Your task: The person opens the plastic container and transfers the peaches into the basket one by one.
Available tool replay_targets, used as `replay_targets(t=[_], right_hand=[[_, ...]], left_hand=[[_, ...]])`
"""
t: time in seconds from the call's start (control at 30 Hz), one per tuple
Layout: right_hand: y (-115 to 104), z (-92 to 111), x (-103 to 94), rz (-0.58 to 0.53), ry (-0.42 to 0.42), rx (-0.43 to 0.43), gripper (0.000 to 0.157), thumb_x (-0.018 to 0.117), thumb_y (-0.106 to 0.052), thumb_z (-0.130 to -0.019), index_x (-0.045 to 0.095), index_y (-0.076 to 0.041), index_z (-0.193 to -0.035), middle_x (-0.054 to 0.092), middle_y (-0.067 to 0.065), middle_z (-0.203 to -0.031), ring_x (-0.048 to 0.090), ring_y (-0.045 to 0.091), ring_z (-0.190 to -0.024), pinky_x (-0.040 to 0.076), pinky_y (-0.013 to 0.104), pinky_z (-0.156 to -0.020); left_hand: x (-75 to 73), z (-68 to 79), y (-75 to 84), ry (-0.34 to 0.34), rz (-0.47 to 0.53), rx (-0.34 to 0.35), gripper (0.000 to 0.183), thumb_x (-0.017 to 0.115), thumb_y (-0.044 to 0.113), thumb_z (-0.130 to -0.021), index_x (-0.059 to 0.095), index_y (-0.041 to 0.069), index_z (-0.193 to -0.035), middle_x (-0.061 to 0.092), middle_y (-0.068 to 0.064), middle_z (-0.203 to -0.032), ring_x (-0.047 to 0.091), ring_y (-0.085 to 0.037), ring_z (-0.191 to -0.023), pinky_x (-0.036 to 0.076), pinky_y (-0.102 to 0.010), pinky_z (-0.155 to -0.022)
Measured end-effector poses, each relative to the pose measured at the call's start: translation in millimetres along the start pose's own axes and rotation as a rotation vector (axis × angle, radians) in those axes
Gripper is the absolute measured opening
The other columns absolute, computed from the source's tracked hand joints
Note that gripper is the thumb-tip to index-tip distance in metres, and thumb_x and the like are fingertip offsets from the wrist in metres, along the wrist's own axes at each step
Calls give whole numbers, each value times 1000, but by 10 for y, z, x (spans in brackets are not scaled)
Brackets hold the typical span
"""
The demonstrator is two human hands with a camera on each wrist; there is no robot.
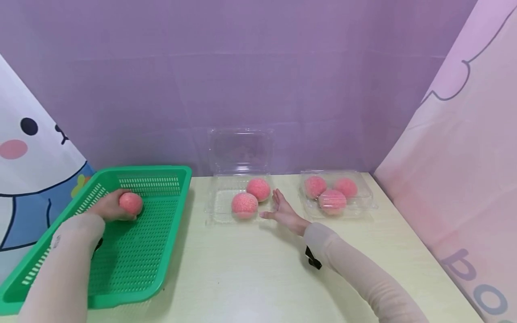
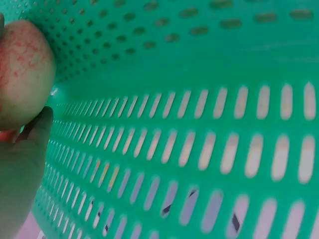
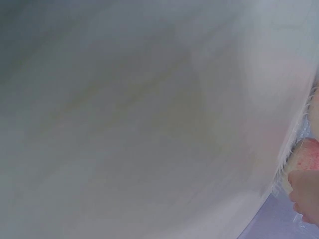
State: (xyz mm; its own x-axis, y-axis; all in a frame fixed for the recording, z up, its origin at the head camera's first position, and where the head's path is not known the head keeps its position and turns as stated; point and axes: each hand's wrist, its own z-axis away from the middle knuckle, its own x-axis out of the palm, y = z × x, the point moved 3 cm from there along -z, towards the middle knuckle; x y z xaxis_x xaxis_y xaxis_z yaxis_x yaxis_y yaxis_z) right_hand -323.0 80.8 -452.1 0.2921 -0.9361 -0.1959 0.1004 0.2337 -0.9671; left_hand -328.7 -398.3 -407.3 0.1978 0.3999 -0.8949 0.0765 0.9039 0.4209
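Inside the green basket (image 1: 171,237) at the left, my left hand (image 1: 109,207) grips a pink peach (image 1: 131,204). The left wrist view shows this peach (image 2: 25,74), pale with red speckles, with fingers around it near the basket's slotted wall. Two peaches, a front one (image 1: 244,206) and a back one (image 1: 258,189), sit in the right part of a clear plastic clamshell box (image 1: 221,211) with its lid raised. My right hand (image 1: 286,216) is at that box's right side, fingers extended, holding nothing. Pale cloth fills most of the right wrist view.
Right of my right hand stands a second clear box (image 1: 363,202) with its lid down over three peaches, one in front (image 1: 332,202). Both boxes rest on the pale table (image 1: 242,273). A purple curtain (image 1: 258,80) hangs behind, and printed cloth (image 1: 464,179) borders the right side.
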Motion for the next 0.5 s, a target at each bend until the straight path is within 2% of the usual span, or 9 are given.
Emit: replay_targets(t=[0.13, 0.37, 0.5], right_hand=[[-2, 10, -3, -5, 1, 3, 100, 67, -5, -81, -9, -9, -147, -1, 7, -155, 3, 25, -142, 14, 42, -114], [-18, 21, 1, -15, -13, -3, 100, 66, -6, -81, -9, -9, -146, -2, 7, -155, 3, 26, -142, 15, 43, -113], [-7, 17, 5, -23, -10, -4, 100, 67, -6, -81, -9, -9, -147, -1, 8, -155, 3, 25, -142, 14, 42, -113]], left_hand=[[-78, 21, 66, -4, -2, 8, 90, 74, 35, -72, 29, -13, -133, 42, -39, -119, 47, -52, -102, 47, -52, -71], [-242, 87, 268, -41, 12, 4, 79, 55, 39, -89, 23, -15, -137, 29, -39, -134, 34, -55, -116, 38, -60, -88], [-298, 78, 419, -7, -36, 34, 78, 46, 47, -92, 26, -12, -137, 31, -37, -135, 34, -54, -118, 36, -62, -89]])
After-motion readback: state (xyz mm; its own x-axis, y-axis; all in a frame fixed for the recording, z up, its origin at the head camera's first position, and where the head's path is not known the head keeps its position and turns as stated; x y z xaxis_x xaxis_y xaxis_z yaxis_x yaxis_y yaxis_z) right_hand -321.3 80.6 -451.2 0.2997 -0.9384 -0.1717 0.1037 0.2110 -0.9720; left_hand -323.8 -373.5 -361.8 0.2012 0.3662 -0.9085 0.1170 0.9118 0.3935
